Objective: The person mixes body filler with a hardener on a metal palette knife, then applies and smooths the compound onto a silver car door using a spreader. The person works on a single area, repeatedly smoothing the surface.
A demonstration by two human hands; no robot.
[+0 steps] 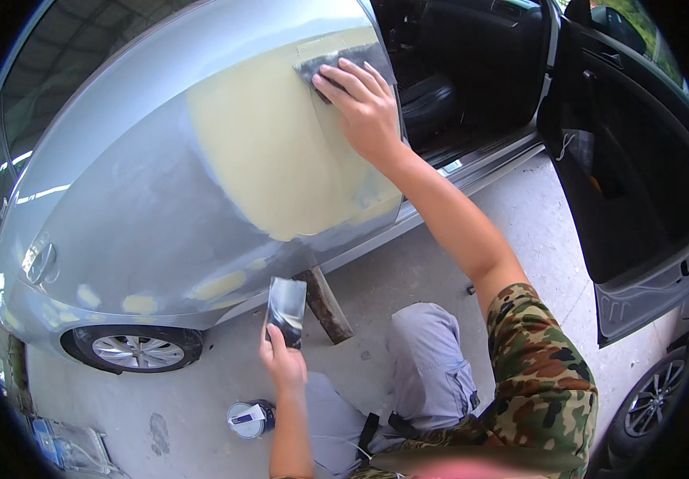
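Observation:
My right hand [364, 104] is closed on a wide, dark grey flat spreader [380, 62] held against the upper edge of a pale yellow filler patch [240, 152] on the silver car's rear door [113, 207], beside the open front doorway. My left hand [280, 351] grips a small rectangular metal plate [287, 291] with dark and pale smears, held upright low in front of the door. Smaller yellow filler spots [138, 303] dot the door's lower part.
The open front door [639, 199] stands at right, above a loose wheel [651, 399]. A rear wheel [137, 350] is at lower left. A wooden beam [328, 307] lies below the sill. A round can [244, 423] stands near my knee; blue-grey equipment [65, 447] sits at bottom left.

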